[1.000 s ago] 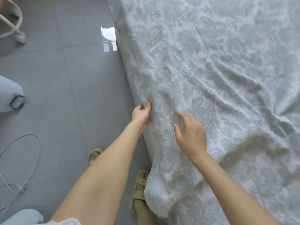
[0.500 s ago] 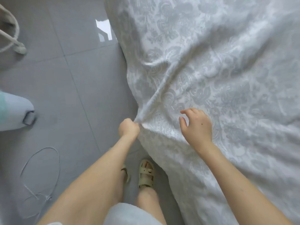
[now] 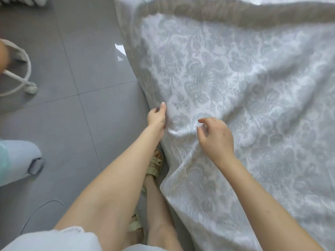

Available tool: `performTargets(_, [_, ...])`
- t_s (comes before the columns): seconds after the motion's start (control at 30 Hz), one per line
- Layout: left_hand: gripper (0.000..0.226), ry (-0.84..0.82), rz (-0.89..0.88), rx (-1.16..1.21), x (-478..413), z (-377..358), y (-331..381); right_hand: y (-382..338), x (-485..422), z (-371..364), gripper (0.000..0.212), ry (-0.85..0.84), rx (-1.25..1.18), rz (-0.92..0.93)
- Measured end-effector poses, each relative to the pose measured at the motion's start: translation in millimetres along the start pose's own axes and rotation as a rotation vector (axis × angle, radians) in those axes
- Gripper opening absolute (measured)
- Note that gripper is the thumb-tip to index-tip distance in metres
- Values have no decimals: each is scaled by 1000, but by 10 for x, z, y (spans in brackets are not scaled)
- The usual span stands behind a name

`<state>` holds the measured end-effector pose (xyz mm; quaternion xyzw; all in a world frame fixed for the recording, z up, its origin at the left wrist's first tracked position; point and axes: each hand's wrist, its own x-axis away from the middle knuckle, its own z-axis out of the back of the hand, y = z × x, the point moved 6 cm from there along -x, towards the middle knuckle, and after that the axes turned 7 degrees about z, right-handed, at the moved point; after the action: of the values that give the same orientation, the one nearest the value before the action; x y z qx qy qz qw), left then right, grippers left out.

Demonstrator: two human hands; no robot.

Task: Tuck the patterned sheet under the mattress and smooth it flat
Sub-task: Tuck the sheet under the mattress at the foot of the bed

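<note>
The patterned sheet (image 3: 235, 91) covers the bed from 12 to 5 o'clock in the view. It is rumpled, with creases running toward the 2 hands near the centre. At 12 o'clock its far edge stops short, leaving a beige band (image 3: 235, 17) of the bed uncovered.

The left hand (image 3: 156, 117) is at the bed's side edge. Its thumb points to 12 o'clock and lies against the cloth, and its fingers are curled on the floor side. Whether any cloth is pinched between them cannot be told.

The right hand (image 3: 216, 140), at 3 o'clock from the left, is over the sheet with its fingers loosely bent and spread. The fingertips (image 3: 200, 121) are at a raised fold and clasp nothing.

At 6 o'clock from this hand a loose flap of sheet hangs off the edge beside a sandal (image 3: 155, 166) on the grey floor (image 3: 81, 124).
</note>
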<state>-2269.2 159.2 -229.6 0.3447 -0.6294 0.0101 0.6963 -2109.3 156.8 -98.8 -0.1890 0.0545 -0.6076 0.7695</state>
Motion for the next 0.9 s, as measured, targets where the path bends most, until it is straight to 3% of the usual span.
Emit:
performTargets(0.03, [29, 81, -65, -78, -68, 0, 119, -12, -174, 6, 25, -15, -7, 5])
performTargets(0.17, [49, 289, -425, -590, 128, 205, 567, -57, -760, 53, 23, -48, 17, 66])
performTargets(0.3, [41, 402, -787, -647, 704, 593, 1046, -203, -1174, 121, 17, -20, 46, 144])
performTargets(0.37, [38, 418, -656, -728, 552, 675, 1092, -267, -1376, 155, 13, -6, 58, 150])
performTargets(0.47, [25, 317, -203, -892, -93, 691, 910, -347, -1646, 168, 13, -56, 66, 149])
performTargets(0.53, [15, 316, -104, -879, -372, 658, 1027, -388, -1833, 150, 15, -104, 58, 139])
performTargets(0.63, [36, 345, -123, -632, -655, 632, 1580, -510, -2190, 204, 15, -81, 43, 174])
performTargets(0.77, [32, 311, -119, -230, -1110, 698, 2441, -737, -2896, 307, 20, -5, 51, 186])
performTargets(0.9, [64, 135, 159, 55, -1511, 610, 3091, -972, -3867, 283, 31, 43, 108, 184])
